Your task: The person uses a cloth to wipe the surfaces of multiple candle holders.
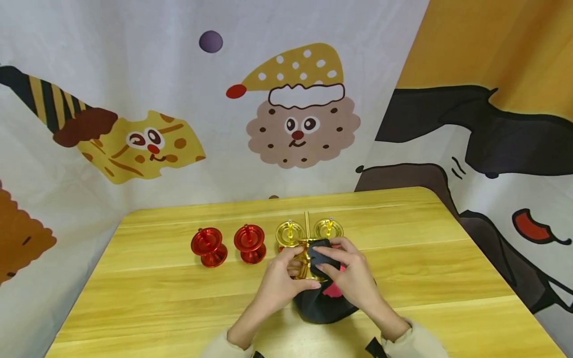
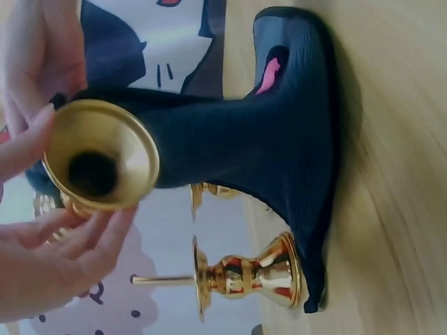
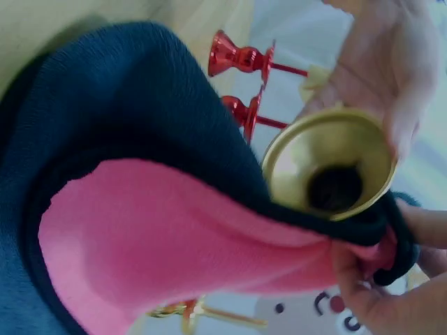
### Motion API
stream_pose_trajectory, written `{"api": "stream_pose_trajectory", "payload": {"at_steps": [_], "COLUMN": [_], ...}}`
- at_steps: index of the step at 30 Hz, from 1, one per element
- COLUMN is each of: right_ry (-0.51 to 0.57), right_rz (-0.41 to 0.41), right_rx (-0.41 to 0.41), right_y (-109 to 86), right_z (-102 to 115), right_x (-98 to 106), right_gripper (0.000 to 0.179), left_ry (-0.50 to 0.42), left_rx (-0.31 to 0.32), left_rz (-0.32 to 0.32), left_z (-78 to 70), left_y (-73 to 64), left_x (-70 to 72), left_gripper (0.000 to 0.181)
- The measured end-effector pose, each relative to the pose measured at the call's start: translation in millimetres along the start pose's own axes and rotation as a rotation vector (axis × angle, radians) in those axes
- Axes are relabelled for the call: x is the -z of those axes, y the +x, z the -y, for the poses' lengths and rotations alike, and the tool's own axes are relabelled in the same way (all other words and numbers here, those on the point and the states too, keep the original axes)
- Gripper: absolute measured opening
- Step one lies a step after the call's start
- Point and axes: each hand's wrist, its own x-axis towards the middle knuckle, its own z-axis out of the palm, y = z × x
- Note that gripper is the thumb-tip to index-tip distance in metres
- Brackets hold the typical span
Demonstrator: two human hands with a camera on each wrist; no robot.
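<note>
My left hand grips a gold candle holder, whose thin spike points away from me. In the left wrist view, the hollow underside of that candle holder faces the camera. My right hand pinches a bunched part of a dark cloth against the candle holder's side. The right wrist view shows the pink face of the cloth, edged in dark trim. The rest of the cloth hangs down to the table.
Two red candle holders stand to the left on the wooden table. Behind my hands are two gold candle holders. A printed curtain hangs beyond the table's back edge.
</note>
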Motion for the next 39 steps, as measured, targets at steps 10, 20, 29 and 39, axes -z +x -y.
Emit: {"api": "stream_pose_trajectory", "payload": {"at_steps": [10,20,29,39], "right_ry": [0.297,0.272,0.286,0.269], "right_rz": [0.073,0.098,0.046,0.054], "right_rx": [-0.012,-0.116,0.02,-0.008], "right_y": [1.3,1.2,0.4,-1.0], "right_z": [-10,-12,-7,-11], "right_x": [13,13,6,7], "right_gripper": [0.032,0.032,0.034,0.032], "left_ry": [-0.444,-0.256,-0.406,-0.311], "left_rx": [0.038,-0.015,0.041,0.043], "left_rz": [0.205,0.175,0.194,0.168], "left_z": [7.1,4.5,6.5,7.1], "left_y": [-2.5,-4.6,-5.4,-5.7], "left_x": [16.3,10.8,18.1,9.6], "left_gripper": [0.069,0.066,0.069,0.074]}}
